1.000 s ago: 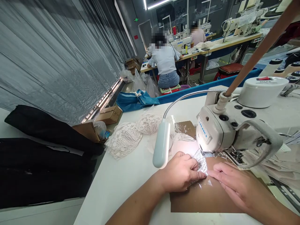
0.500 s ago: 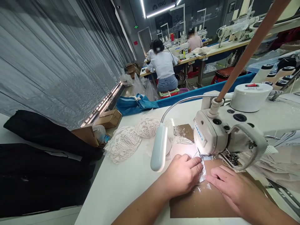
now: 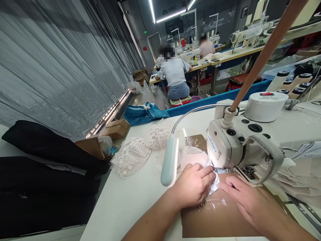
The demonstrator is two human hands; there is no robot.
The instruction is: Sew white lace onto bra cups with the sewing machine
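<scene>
One thing's changed, folks: the left hand [image 3: 191,185] has crept up beside the sewing machine [image 3: 220,144], fingers pressing the white lace [image 3: 214,187] on the brown sheet [image 3: 200,222], so it looks steadied there, right hand [image 3: 247,199] slightly apart by its edge.

Left hand [image 3: 194,185] pressing white lace piece [image 3: 214,185] below sewing machine head [image 3: 223,144]; right hand [image 3: 247,201] beside it, fingers extended.

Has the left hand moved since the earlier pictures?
Yes. The left hand's fingertips have moved closer to the white sewing machine head, and away from the right hand's fingertips.
</scene>
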